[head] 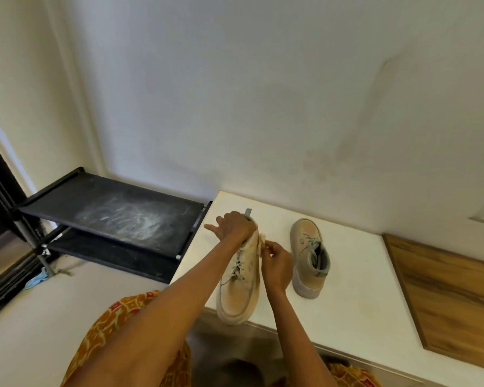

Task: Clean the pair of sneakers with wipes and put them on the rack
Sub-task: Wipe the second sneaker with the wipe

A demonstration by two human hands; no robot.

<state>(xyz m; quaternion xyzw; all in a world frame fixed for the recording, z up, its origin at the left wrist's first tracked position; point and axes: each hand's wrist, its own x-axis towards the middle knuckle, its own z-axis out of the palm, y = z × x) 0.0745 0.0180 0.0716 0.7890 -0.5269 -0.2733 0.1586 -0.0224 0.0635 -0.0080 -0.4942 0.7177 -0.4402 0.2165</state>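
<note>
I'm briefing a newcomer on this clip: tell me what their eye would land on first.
At centre, the left hand grips a worn beige lace-up sneaker at its heel over the white table, while the right hand pinches a small white wipe against its side. The matching beige sneaker stands just right, and a black two-shelf rack with a dusty top stands left.

Both bare forearms reach forward from the lower edge, converging. The left hand (232,226) is curled in a grip, index finger sticking out leftward. The right hand (277,265) sits just beside it, fingertips pinched together.
</note>
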